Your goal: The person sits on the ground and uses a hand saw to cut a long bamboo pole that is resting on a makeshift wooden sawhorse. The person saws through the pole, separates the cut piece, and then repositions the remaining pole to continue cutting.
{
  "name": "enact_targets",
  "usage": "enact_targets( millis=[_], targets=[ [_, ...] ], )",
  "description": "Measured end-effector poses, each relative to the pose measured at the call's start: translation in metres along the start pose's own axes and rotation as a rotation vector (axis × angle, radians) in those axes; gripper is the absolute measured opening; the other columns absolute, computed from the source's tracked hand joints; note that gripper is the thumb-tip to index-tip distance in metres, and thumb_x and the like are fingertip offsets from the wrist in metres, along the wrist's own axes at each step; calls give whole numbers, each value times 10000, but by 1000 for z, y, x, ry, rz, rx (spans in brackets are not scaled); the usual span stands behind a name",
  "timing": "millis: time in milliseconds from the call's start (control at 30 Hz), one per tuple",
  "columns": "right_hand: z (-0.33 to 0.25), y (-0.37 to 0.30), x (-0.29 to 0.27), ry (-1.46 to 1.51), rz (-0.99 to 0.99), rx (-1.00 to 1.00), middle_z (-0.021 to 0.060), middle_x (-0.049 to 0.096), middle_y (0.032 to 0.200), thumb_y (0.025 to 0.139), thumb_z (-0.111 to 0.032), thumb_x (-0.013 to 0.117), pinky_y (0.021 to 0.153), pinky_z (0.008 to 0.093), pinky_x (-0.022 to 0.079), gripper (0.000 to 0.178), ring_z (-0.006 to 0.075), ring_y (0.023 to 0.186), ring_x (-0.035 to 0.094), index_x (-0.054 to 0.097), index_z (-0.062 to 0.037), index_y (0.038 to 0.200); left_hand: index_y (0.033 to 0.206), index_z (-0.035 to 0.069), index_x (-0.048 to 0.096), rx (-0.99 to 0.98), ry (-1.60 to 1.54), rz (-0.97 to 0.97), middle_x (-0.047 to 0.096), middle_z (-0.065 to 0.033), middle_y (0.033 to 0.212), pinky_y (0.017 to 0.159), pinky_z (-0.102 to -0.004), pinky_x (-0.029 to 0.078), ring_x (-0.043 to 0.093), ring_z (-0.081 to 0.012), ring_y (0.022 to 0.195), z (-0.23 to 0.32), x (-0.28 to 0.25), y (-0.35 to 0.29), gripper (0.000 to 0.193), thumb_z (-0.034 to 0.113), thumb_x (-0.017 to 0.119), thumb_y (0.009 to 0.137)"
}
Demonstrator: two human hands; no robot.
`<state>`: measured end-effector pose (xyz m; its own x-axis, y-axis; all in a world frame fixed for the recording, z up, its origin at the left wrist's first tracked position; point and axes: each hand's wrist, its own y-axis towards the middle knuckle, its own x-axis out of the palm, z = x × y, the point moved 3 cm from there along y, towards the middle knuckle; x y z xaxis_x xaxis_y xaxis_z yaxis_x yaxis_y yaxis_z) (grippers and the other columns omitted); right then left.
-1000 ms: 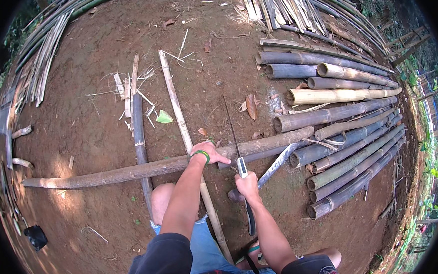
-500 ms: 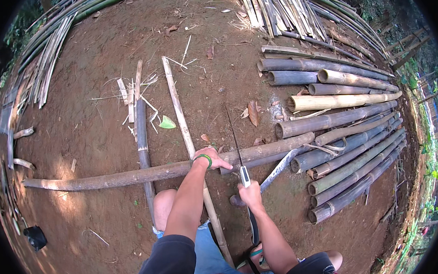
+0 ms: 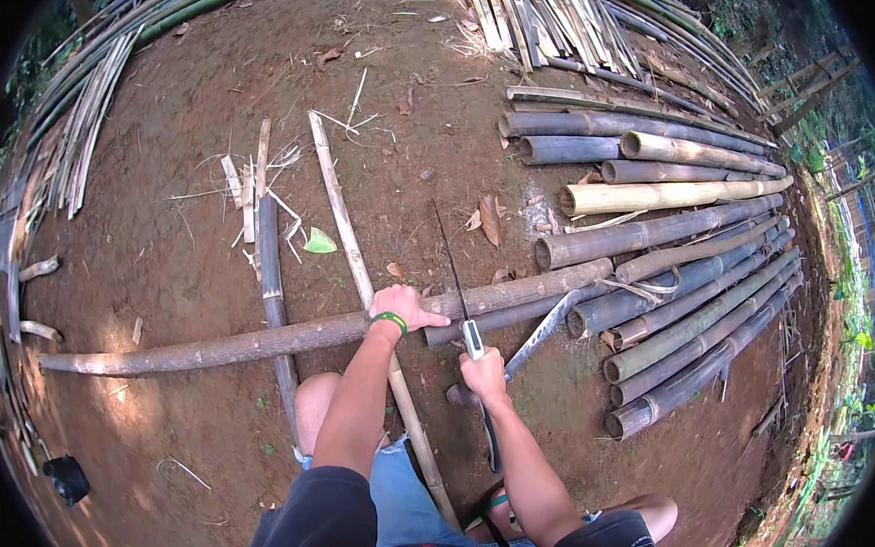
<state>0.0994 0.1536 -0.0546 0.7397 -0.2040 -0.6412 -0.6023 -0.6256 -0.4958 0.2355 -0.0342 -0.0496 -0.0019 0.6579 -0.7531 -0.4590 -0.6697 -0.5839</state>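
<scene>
A long grey bamboo pole lies across the dirt in front of me. My left hand, with a green wristband, presses flat on top of it. My right hand grips the handle of a long, thin machete, its blade pointing away from me and crossing over the pole just right of my left hand. A pale split bamboo strip runs from between my knees away under the pole.
A stack of cut bamboo poles lies at the right. Split slats are piled at the top, more slats at the left. A dark short pole and chips lie left of centre. A black object sits lower left.
The machete blade has tilted slightly more upright over the pole. My left hand stays pressed on the pole.
</scene>
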Motion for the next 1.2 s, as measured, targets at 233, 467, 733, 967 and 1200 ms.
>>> enact_targets(
  millis=[233, 467, 733, 967, 1200],
  targets=[
    [9, -18, -7, 30, -29, 41, 308, 715, 875, 821, -195, 686, 834, 503, 553, 255, 455, 909, 723, 737, 48, 878, 1229, 142, 733, 67, 127, 117, 764, -134, 1069, 911, -421, 590, 743, -299, 1022, 12, 12, -7, 930, 834, 758, 607],
    [57, -98, -22, 6, -78, 57, 318, 700, 852, 834, -183, 667, 819, 524, 552, 251, 463, 891, 719, 718, 62, 861, 1376, 241, 660, 41, 91, 111, 764, -108, 1094, 925, -409, 575, 727, -282, 1051, -1, 20, -8, 986, 860, 718, 610],
    [24, -42, -1, 63, -64, -18, 322, 696, 839, 841, -180, 656, 795, 523, 550, 251, 472, 871, 715, 706, 66, 843, 1235, 171, 747, 22, 125, 58, 765, -148, 1049, 926, -423, 578, 733, -304, 1037, -3, 14, 0, 979, 900, 701, 584],
    [25, -40, 1, 6, -37, 39, 328, 697, 860, 833, -173, 671, 817, 533, 547, 243, 477, 889, 712, 712, 65, 851, 1194, 116, 751, 24, 110, 62, 766, -172, 1052, 927, -423, 579, 740, -311, 1018, 0, 14, -5, 981, 886, 712, 587],
    [-22, 10, -7, -31, -46, -6, 296, 726, 1031, 845, -232, 710, 932, 506, 550, 301, 448, 1023, 706, 764, 5, 1022, 1245, 138, 739, 48, 38, 152, 763, -171, 1092, 967, -435, 560, 722, -318, 1077, 8, 5, -7, 1006, 886, 720, 573]
  ],
)
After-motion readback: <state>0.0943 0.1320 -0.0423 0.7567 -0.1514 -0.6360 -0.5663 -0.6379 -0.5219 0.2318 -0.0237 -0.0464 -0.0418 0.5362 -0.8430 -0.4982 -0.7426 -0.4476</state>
